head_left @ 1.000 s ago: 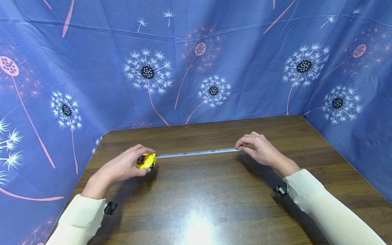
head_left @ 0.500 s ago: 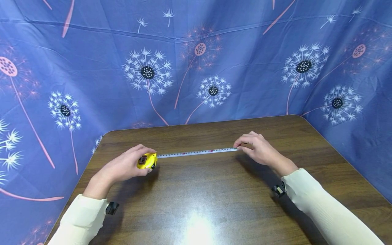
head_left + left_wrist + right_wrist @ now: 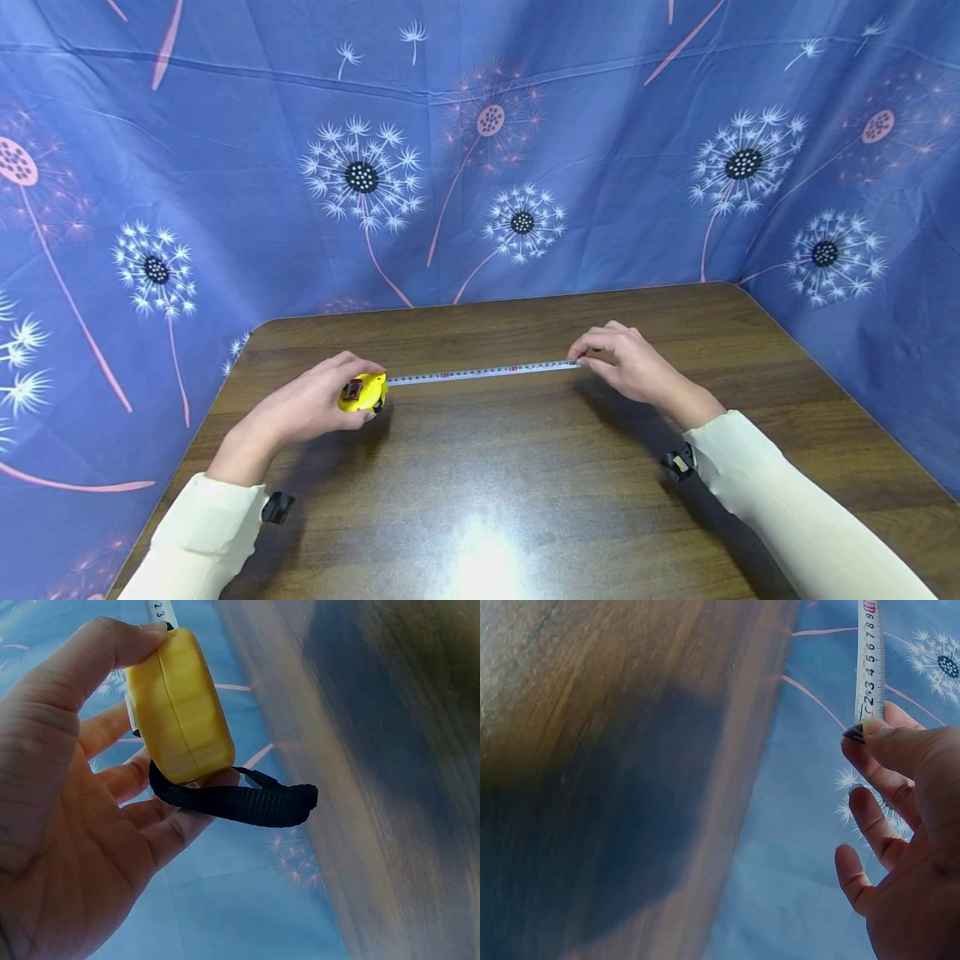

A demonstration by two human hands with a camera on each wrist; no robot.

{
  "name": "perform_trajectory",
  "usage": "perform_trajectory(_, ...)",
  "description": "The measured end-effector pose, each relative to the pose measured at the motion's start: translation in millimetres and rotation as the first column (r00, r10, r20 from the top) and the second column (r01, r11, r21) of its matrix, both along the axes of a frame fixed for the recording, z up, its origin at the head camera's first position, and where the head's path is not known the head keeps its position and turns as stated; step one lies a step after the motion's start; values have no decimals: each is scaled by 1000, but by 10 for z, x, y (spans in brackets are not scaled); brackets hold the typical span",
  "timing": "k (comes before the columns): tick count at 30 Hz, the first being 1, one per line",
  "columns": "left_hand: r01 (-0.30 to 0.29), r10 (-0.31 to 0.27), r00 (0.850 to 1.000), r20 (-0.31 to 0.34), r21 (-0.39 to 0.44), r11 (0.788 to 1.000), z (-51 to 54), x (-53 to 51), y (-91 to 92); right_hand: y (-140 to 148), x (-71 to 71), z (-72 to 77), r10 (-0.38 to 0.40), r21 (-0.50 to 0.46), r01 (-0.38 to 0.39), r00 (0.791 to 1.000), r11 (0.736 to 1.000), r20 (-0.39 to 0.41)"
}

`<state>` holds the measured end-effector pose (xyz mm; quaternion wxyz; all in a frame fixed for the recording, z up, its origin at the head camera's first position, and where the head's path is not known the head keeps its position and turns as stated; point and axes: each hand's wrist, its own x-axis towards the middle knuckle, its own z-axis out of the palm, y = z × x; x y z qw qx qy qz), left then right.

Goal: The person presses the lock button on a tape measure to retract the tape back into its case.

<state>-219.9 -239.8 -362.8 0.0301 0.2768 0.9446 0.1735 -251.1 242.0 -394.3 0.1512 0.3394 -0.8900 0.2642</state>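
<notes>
Step in hand, my read: tape blade (image 3: 483, 373) pulled part-way out and held between two hands. Left hand (image 3: 303, 404) grips the yellow case (image 3: 367, 393): thumb (image 3: 112, 645) over the top by the blade exit, fingers underneath. Black strap (image 3: 240, 804) loops below the case, just beside those fingertips. Right hand (image 3: 630, 367) pinches the blade's dark end hook (image 3: 854, 733) between thumb and index; remaining fingers half-curled, nothing in them. Blade runs straight from the left thumb to the right pinch, looks off the table (image 3: 480, 467); shadows fall below the fingers.

Next move, I'd judge: pinch must hold at the hook and left grip must stay firm whether paying out or feeding back in. A slipped pinch could let the blade snap back toward the left thumb. Can't tell if a lock is set.

Writing: black 2 to 9 readable going away from the right pinch, then a red-marked number cut off by the frame. By the left thumb, a 2 and a 3. Dark label (image 3: 351, 390) on the case between the left fingers: too small to read. No brand legible.
</notes>
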Motion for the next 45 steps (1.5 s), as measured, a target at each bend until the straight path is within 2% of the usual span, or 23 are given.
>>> perform_trajectory(13,-3,3,1000,3,7,1000,19,3,17,-68,-16,14,-6,0,6,1000,1000,23)
perform_trajectory(22,10,-10,1000,-21,1,1000,12,-35,53,-133,-24,9,-1,-11,1,1000,1000,12)
perform_trajectory(30,13,-13,1000,-12,2,1000,25,-55,93,-202,-29,1,11,-5,-11,1000,1000,7)
perform_trajectory(39,1,-1,1000,1,-1,1000,38,-41,123,-235,-20,18,13,-6,-13,1000,1000,27)
perform_trajectory(45,23,-23,1000,-20,11,1000,35,-32,142,-264,-30,26,22,-6,-22,1000,1000,21)
